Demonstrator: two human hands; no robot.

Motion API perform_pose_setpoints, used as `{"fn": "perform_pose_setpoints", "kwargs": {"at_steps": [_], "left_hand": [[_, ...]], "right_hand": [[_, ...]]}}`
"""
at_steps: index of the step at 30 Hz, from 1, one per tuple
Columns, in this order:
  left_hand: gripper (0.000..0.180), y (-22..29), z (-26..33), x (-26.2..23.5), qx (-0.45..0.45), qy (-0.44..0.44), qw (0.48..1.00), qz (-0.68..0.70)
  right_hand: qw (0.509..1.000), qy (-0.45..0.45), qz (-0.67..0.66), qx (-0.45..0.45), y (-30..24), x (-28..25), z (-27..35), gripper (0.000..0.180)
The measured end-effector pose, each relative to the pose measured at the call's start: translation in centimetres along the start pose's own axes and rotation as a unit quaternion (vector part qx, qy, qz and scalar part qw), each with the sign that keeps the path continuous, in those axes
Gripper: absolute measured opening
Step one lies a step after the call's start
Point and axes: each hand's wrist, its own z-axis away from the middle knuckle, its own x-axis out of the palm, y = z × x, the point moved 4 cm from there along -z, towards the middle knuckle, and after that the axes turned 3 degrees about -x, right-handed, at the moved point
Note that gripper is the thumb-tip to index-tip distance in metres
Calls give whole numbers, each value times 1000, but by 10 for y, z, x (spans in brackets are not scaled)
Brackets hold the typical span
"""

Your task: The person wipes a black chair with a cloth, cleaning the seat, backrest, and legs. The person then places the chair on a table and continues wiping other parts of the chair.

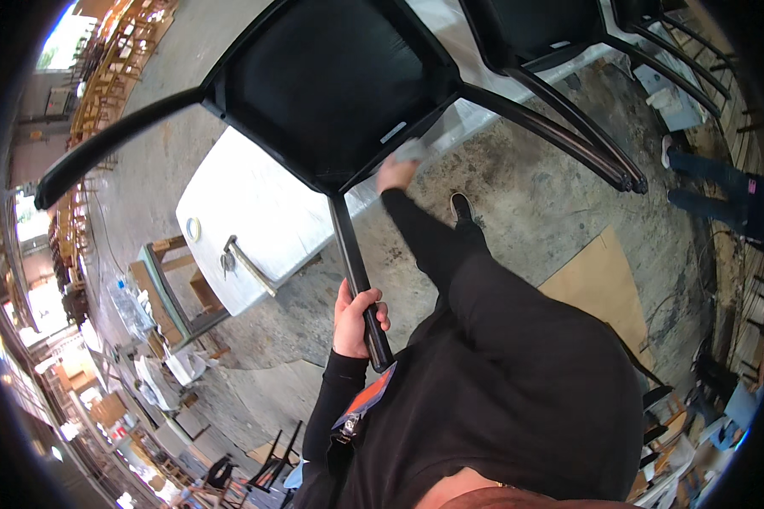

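A black chair [331,85] is tipped up in front of me, its seat underside facing me and its legs spread outward. My left hand [354,321] is closed around the lower end of one chair leg [352,263]. My right hand [395,174] reaches out on a black-sleeved arm and presses a small pale cloth [410,151] against the edge of the seat frame, where a leg joins it. My own shoe [461,208] shows on the floor below the right arm.
A table under a white cover [255,195] stands behind the chair, with a tape roll [193,229] and a handled tool [248,265] on it. More black chairs [552,34] stand at top right. Cardboard [598,280] lies on the concrete floor. Another person's legs [713,182] are at right.
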Motion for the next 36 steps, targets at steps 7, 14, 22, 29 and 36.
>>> {"fn": "perform_pose_setpoints", "kwargs": {"at_steps": [7,14,22,29,36], "left_hand": [[29,1,1,1,5,-11,1000,-9],[23,0,-1,0,35,-16,999,-12],[21,-1,-4,-3,46,-9,999,-11],[30,-2,-6,-6,44,-32,999,0],[39,-4,-5,-4,43,-12,999,19]], "right_hand": [[854,-470,198,-105,-16,3,65,51],[845,-22,154,-512,-168,-69,-66,23],[788,-321,287,-440,-110,6,8,29],[869,-342,145,-328,-159,-6,-35,29],[757,-290,432,-395,-146,-14,-21,77]]}}
